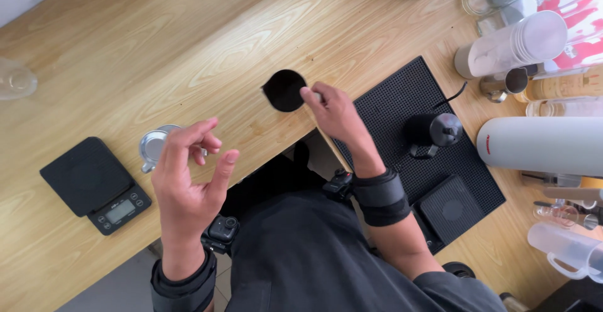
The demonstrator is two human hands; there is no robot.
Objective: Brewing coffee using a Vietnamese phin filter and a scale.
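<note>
A small black pitcher stands on the wooden counter, and my right hand grips it by the handle on its right side. My left hand hovers in the air above the counter's front edge, fingers spread and holding nothing. Just behind my left hand sits a small metal cup, partly hidden by my fingers. A black digital scale lies to the left of that cup.
A black rubber mat at right carries a black gooseneck kettle and a second black scale. Cups, a white flask, glass jars and a clear jug crowd the right edge. A glass stands far left.
</note>
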